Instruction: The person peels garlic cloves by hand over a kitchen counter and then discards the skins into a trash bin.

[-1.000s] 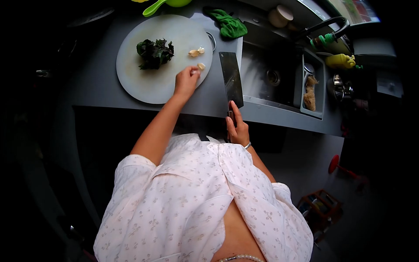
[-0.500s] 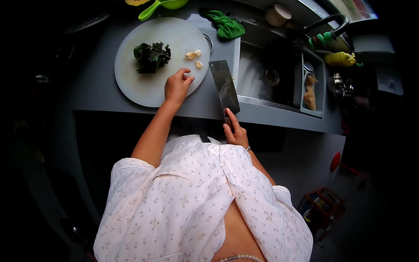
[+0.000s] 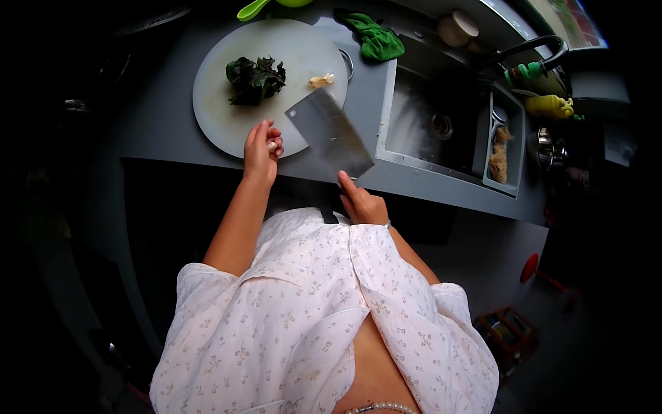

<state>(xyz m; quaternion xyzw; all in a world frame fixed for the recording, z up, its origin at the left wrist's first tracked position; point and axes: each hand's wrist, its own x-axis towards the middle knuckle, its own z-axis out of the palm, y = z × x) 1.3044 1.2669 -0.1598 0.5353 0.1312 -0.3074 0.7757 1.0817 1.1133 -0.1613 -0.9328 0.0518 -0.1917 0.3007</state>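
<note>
A round white cutting board lies on the counter. Dark leafy greens are heaped on its left half, with garlic cloves near its right edge. At the board's front edge, my left hand has its fingers curled around a small pale garlic clove. My right hand grips a cleaver by the handle, which is mostly hidden. The wide blade is tilted up to the left and covers the board's lower right part.
Right of the board is a sink with a black faucet and a side tray holding a brown scrubber. A green cloth lies behind. Toward the back are a lime-green utensil and a yellow bottle.
My left hand has drawn back toward the board's front edge with a garlic clove in its fingers. My right hand has swung the cleaver leftward, over the board's edge.
</note>
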